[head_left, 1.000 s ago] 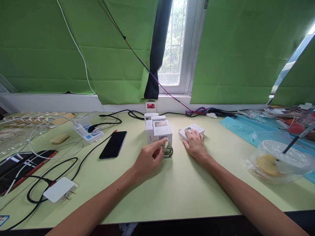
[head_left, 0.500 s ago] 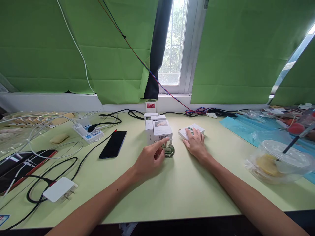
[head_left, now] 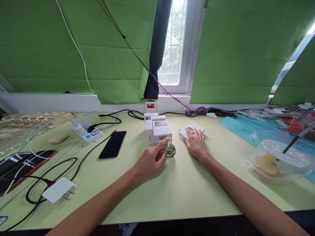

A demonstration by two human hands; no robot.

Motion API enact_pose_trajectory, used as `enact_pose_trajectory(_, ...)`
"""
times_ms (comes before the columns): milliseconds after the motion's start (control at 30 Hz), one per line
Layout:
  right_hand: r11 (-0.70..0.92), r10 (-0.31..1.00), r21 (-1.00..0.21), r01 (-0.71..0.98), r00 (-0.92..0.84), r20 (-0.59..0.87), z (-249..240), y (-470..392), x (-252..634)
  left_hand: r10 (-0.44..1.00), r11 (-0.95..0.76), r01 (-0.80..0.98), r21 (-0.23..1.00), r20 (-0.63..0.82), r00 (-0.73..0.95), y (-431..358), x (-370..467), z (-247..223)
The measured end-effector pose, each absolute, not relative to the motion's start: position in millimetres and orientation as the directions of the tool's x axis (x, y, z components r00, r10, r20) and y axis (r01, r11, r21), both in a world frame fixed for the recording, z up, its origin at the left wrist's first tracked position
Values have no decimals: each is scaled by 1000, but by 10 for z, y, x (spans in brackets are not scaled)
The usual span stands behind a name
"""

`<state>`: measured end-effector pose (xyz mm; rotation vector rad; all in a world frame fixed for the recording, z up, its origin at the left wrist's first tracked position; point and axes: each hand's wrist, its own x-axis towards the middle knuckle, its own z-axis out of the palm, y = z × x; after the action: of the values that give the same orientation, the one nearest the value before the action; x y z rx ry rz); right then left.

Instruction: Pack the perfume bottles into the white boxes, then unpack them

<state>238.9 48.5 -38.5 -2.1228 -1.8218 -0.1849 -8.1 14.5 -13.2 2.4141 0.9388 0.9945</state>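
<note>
Coil (head_left: 171, 150), green and looped, lies at the tips of the left hand (head_left: 149, 161), just in front of the boxes (head_left: 162, 131). The thumb and curled fingers seem to close on its near side while the index reaches over the pale upright tip; how firm the grip is, I cannot tell. A light pinch low on the loops should keep them bundled, with the index steadying the tip rather than bending it. Loops this loose could spread or snag a box edge if squeezed unevenly.

The left wrist is low and fairly straight, palm turned inward, the forearm slanting in from the near edge of the table (head_left: 187, 193). The right hand (head_left: 196, 146) is open, palm down, fingers spread over the flat box (head_left: 199, 128); gentle, even pressure suits thin card. Left of the boxes lies the phone (head_left: 113, 145), well apart from both hands.
</note>
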Motion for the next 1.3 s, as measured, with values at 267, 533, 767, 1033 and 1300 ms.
enact_pose_trajectory(267,-127,928,-229,965,197,316,-342,464,2350,704,-708,455,540,485,518,140,-79,-118)
enact_pose_trajectory(533,-110,923,-291,950,207,325,-281,458,2383,722,-692,481,539,485,494,151,-83,-91)
enact_pose_trajectory(767,-66,919,-331,941,186,347,-259,459,2412,746,-666,502,552,475,467,158,-80,-107)
enact_pose_trajectory(1033,-25,890,-356,934,183,418,-241,476,2418,737,-676,508,533,487,470,211,-86,-137)
enact_pose_trajectory(1300,15,844,-367,930,185,504,-230,464,2405,737,-675,528,515,482,473,232,-100,-171)
